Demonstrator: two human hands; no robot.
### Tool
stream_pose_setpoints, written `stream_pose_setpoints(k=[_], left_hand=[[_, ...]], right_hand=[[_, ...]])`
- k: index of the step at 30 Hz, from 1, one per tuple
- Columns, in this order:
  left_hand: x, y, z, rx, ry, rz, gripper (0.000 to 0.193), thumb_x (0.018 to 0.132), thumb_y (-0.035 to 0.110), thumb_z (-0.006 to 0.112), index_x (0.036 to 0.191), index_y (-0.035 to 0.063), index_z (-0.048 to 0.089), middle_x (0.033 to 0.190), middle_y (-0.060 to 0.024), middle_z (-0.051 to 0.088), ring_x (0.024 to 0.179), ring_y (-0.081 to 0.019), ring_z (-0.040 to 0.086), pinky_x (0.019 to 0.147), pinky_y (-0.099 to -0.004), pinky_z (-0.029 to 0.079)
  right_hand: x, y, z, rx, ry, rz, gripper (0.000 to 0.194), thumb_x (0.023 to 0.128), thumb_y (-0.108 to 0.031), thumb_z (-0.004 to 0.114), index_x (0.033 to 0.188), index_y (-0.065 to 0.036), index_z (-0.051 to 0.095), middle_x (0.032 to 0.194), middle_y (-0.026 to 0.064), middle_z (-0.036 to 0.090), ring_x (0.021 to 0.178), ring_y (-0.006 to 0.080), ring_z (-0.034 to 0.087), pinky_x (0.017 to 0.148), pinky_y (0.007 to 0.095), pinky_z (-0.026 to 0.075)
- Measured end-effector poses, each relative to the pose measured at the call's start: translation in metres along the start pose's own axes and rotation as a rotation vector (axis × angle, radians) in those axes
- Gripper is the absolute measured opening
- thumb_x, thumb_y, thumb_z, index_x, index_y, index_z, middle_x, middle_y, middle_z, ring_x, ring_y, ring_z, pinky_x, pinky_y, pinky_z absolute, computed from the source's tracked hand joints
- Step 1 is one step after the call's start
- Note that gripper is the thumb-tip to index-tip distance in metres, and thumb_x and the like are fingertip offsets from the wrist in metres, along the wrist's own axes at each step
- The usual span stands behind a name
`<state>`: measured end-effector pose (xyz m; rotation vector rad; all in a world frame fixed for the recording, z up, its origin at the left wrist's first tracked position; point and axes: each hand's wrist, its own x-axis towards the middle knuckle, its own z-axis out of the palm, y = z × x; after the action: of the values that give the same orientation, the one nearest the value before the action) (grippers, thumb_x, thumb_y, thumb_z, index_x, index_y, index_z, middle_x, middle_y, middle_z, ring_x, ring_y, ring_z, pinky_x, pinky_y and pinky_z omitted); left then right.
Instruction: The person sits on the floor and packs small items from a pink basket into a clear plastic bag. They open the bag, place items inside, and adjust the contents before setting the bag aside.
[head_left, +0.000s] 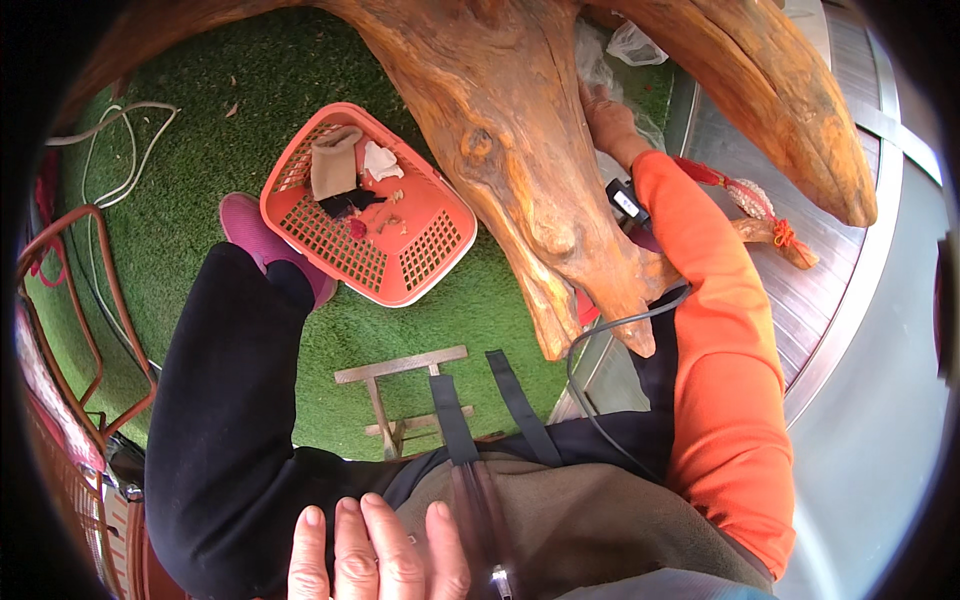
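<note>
My left hand (379, 555) is at the bottom edge, over my lap, its fingers slightly apart and holding nothing that shows. My right hand (609, 124) reaches down behind a thick polished tree-root trunk (517, 127), beside clear plastic bags (596, 56); its fingertips are partly hidden, so a hold on the plastic cannot be told. A coral plastic basket (330, 259) stands on the artificial grass near my foot. In it lie a beige cloth piece (336, 165), a black cloth piece (349, 202), a crumpled white tissue (382, 161) and small scraps.
A grey cable (577, 375) loops near my right arm. A wooden folding stool frame (401, 367) shows between my legs. At the left are a brown metal chair frame (112, 277) and white cords (135, 161). A red knotted tassel (784, 234) hangs by a root branch at right.
</note>
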<state>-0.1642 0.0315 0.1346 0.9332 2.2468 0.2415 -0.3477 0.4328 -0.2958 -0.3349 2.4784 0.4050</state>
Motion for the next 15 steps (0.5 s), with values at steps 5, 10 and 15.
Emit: stream_pose_setpoints(k=[5,10,15], left_hand=[[-0.002,0.0,-0.001,-0.003,-0.011,-0.032,0.044,0.09,0.015,0.049,0.131,0.0009,0.058,0.115,-0.0243,0.062,0.105,-0.0333,0.065,0.102,-0.0497,0.051],[-0.006,-0.002,0.01,0.094,0.018,-0.093,0.048,0.089,0.01,0.053,0.136,0.0057,0.052,0.115,-0.018,0.059,0.102,-0.0276,0.062,0.103,-0.0459,0.049],[-0.009,0.0,0.031,0.119,0.224,-0.151,0.043,0.08,0.011,0.061,0.122,0.0044,0.06,0.101,-0.0122,0.058,0.093,-0.0259,0.061,0.101,-0.0457,0.048]], right_hand=[[0.008,0.005,0.007,0.096,0.128,-0.106,0.054,0.086,-0.027,0.069,0.138,-0.018,0.055,0.118,0.0213,0.067,0.104,0.0376,0.068,0.086,0.0478,0.055],[-0.014,0.034,-0.025,0.284,0.243,-0.134,0.035,0.084,-0.023,0.068,0.111,-0.001,0.068,0.108,0.0254,0.069,0.107,0.0428,0.063,0.091,0.0478,0.051],[-0.079,0.055,-0.089,0.402,0.253,-0.183,0.034,0.082,-0.023,0.072,0.109,-0.003,0.067,0.108,0.0236,0.068,0.105,0.0434,0.063,0.088,0.0488,0.051]])
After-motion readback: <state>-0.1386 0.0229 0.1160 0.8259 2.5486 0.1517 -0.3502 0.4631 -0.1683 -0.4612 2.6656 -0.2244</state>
